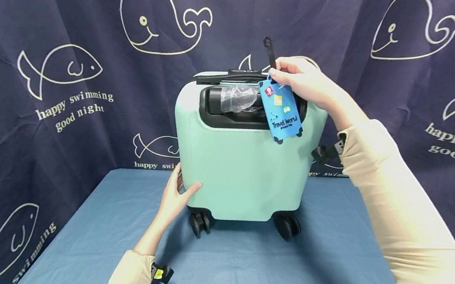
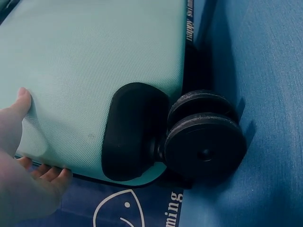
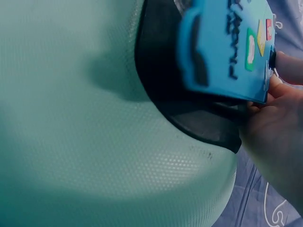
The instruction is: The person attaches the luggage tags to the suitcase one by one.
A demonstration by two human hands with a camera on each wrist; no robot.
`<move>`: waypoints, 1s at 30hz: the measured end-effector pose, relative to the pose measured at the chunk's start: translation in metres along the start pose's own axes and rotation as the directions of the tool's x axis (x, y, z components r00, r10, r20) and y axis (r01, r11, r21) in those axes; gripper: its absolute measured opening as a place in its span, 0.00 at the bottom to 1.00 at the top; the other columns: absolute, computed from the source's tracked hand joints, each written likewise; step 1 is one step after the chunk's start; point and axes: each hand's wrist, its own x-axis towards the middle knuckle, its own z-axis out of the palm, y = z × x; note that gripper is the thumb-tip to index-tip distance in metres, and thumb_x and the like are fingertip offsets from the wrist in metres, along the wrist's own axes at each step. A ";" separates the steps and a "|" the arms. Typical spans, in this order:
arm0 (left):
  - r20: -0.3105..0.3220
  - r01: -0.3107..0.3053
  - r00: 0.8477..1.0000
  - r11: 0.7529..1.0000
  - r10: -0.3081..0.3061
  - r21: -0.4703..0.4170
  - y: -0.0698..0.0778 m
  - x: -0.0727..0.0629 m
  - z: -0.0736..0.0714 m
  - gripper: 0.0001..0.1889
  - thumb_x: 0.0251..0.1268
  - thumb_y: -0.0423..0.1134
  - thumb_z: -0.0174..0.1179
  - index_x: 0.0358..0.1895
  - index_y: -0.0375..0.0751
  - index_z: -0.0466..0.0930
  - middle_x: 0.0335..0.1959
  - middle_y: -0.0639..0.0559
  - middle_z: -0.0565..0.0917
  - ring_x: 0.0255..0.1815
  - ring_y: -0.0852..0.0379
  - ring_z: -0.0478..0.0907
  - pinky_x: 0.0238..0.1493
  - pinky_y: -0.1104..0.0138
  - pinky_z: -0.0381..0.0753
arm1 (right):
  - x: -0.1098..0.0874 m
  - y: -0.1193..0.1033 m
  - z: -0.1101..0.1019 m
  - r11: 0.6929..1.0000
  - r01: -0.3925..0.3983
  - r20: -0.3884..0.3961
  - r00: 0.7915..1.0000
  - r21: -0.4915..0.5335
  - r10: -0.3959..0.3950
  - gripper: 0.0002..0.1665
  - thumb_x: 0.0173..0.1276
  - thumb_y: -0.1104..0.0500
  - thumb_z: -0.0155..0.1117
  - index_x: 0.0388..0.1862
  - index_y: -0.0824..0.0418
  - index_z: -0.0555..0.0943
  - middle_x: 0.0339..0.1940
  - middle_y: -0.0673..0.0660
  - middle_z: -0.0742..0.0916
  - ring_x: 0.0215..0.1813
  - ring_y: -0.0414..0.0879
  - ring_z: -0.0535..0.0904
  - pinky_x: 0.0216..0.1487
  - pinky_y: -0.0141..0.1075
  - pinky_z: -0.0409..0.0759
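Note:
A mint-green suitcase [image 1: 245, 171] stands upright on the blue-covered table on black wheels [image 1: 200, 221]. My left hand [image 1: 174, 196] grips its lower left edge. In the left wrist view the thumb [image 2: 21, 101] lies on the textured face and the other fingers [image 2: 52, 175] are at the side. Up at the suitcase's top, my right hand [image 1: 305, 81] pinches a blue luggage tag [image 1: 281, 110] near its upper end. The tag's black strap [image 1: 270, 52] sticks up past the fingers. Printed "Travel World", the tag hangs tilted over the black handle recess [image 1: 229, 123].
Clear plastic wrap [image 1: 237, 98] covers part of the pull handle in the recess. A black carry handle [image 1: 213, 79] runs along the top. Behind hangs a navy curtain [image 1: 239, 15] with white whale and fish drawings. The blue cloth [image 1: 235, 271] covers the table.

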 end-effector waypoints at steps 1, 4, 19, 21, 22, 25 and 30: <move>0.001 0.005 1.000 1.000 -0.005 0.001 0.001 0.000 0.000 0.47 0.54 0.54 0.65 0.74 0.55 0.47 0.72 0.50 0.58 0.71 0.50 0.60 0.70 0.59 0.61 | 0.001 0.000 -0.001 1.000 -0.007 0.003 1.000 -0.014 0.007 0.17 0.72 0.52 0.51 0.24 0.60 0.68 0.19 0.47 0.74 0.26 0.40 0.72 0.30 0.31 0.68; 0.006 0.021 1.000 1.000 -0.021 -0.008 0.007 -0.002 0.000 0.46 0.56 0.50 0.66 0.74 0.53 0.46 0.72 0.48 0.57 0.71 0.50 0.59 0.70 0.59 0.61 | 0.004 -0.001 -0.002 0.997 -0.011 0.006 1.000 -0.072 0.011 0.18 0.71 0.50 0.52 0.24 0.59 0.69 0.17 0.46 0.74 0.24 0.40 0.71 0.30 0.31 0.68; 0.000 0.004 1.000 1.000 -0.004 -0.008 0.001 0.001 0.000 0.47 0.54 0.55 0.65 0.74 0.55 0.47 0.72 0.50 0.57 0.71 0.50 0.60 0.70 0.58 0.61 | 0.014 -0.004 -0.005 0.974 -0.022 0.037 0.999 -0.227 0.032 0.19 0.67 0.46 0.57 0.23 0.57 0.71 0.14 0.43 0.71 0.23 0.39 0.68 0.30 0.34 0.62; -0.003 -0.005 1.000 1.000 0.005 -0.012 0.000 0.000 0.000 0.47 0.54 0.55 0.65 0.74 0.54 0.47 0.72 0.49 0.58 0.71 0.49 0.60 0.69 0.58 0.61 | 0.015 -0.003 -0.004 0.973 -0.021 0.027 0.999 -0.228 0.028 0.17 0.67 0.47 0.57 0.26 0.58 0.74 0.15 0.42 0.73 0.23 0.39 0.68 0.30 0.33 0.63; -0.004 -0.007 1.000 1.000 0.007 -0.012 0.000 0.000 0.000 0.47 0.54 0.54 0.65 0.74 0.54 0.47 0.72 0.49 0.58 0.71 0.49 0.61 0.69 0.58 0.61 | 0.016 -0.003 -0.004 0.974 -0.020 0.023 0.999 -0.227 0.026 0.16 0.67 0.48 0.58 0.27 0.58 0.75 0.16 0.42 0.74 0.23 0.38 0.68 0.30 0.32 0.63; -0.008 -0.010 1.000 1.000 0.009 -0.016 0.002 -0.001 0.001 0.46 0.55 0.53 0.66 0.74 0.53 0.48 0.72 0.49 0.59 0.71 0.50 0.61 0.69 0.58 0.61 | 0.017 -0.003 -0.004 0.975 -0.024 0.012 1.000 -0.219 0.027 0.14 0.66 0.49 0.59 0.32 0.59 0.78 0.19 0.42 0.76 0.24 0.37 0.69 0.31 0.31 0.65; -0.014 -0.015 1.000 1.000 0.015 -0.023 0.002 -0.002 0.001 0.46 0.55 0.52 0.66 0.74 0.53 0.48 0.72 0.49 0.59 0.71 0.50 0.61 0.70 0.58 0.61 | 0.019 -0.006 -0.001 0.956 -0.049 -0.018 0.999 -0.289 0.045 0.16 0.64 0.45 0.60 0.37 0.57 0.80 0.23 0.44 0.79 0.30 0.39 0.70 0.35 0.32 0.63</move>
